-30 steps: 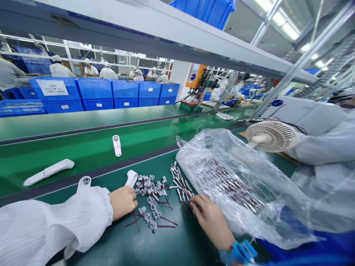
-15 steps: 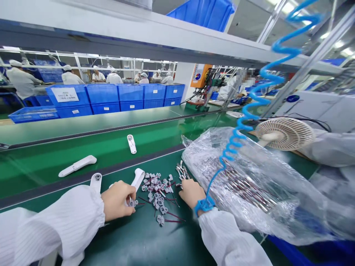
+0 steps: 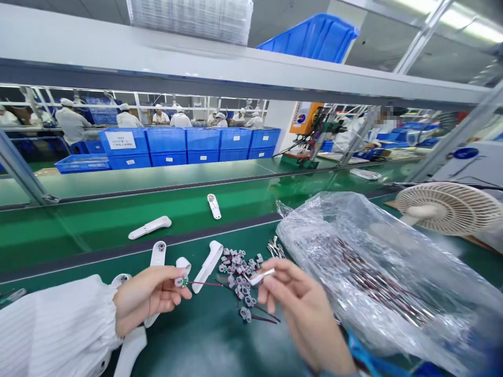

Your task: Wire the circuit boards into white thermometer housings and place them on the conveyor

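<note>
Carefully, we're pinching a small pale plastic part [image 3: 179,281] with a thin red wire [image 3: 206,284] in our half-curled left hand [image 3: 151,296], and a slim silvery piece [image 3: 262,276] in our closed right fingertips [image 3: 270,281], ideally keeping the wire slack.

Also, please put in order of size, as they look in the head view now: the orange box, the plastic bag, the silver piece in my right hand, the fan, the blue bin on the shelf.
1. plastic bag
2. fan and blue bin, too alike to rank
3. orange box
4. silver piece
</note>
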### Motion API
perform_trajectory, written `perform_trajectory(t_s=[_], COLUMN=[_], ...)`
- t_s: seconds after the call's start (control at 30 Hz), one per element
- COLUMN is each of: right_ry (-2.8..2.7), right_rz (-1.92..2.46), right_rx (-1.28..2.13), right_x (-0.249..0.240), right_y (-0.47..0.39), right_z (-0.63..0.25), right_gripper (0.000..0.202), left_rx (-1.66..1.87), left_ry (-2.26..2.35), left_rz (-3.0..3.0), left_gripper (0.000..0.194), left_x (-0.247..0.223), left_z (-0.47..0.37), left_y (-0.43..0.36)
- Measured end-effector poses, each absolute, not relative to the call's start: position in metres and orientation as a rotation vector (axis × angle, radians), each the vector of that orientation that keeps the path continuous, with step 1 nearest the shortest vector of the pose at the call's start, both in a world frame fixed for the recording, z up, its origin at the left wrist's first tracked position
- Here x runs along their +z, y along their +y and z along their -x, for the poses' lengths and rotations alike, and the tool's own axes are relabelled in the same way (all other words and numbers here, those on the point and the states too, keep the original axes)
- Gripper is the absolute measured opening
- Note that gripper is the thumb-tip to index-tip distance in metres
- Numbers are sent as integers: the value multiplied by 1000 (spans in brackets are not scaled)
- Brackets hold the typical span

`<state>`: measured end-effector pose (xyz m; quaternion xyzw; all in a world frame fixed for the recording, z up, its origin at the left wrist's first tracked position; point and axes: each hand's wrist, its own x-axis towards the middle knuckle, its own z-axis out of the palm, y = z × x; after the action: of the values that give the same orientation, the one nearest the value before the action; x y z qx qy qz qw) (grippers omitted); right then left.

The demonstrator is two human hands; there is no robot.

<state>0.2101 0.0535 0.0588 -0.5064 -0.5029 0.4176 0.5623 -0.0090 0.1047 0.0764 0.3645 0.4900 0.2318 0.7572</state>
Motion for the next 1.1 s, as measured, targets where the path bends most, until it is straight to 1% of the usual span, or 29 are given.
perform_trajectory(t_s=[0.1, 0.23, 0.3, 0.4, 0.47, 0.63, 0.73, 0.87, 1.03, 1.1], right_ry=[-951, -804, -752, -765, -839, -1084, -1215, -1272, -1329, -1347], right_rz=[935, 773, 787, 876, 916, 902, 882, 998, 1145, 1167], right_rx=[1244, 1359, 1369, 1406, 1462, 1565, 1403, 1096, 725, 653], right_x=[45, 35, 36, 39, 39, 22, 11, 5, 9, 12], right_y=[33, 21, 23, 31, 33, 21, 14, 15, 19, 19], right_z=[-162, -134, -137, -145, -145, -116, -91, -67, -59, -57], right_gripper=[18, 18, 17, 21, 20, 32, 34, 31, 23, 20], left_rx=[599, 672, 691, 690, 646, 485, 508, 718, 976, 1072], left_ry=[1123, 1116, 1108, 1173, 1188, 1089, 980, 910, 1057, 1130], left_rz=[-590, -606, -712, -932, -1096, -1380, -1307, -1081, -754, -647], left_gripper=[18, 19, 23, 25, 22, 13, 18, 30, 30, 32], left_x=[78, 81, 82, 82, 82, 89, 87, 68, 47, 48], left_z=[14, 23, 32, 49, 58, 63, 58, 51, 40, 33], left_y=[83, 62, 57, 54, 52, 42, 40, 45, 37, 31])
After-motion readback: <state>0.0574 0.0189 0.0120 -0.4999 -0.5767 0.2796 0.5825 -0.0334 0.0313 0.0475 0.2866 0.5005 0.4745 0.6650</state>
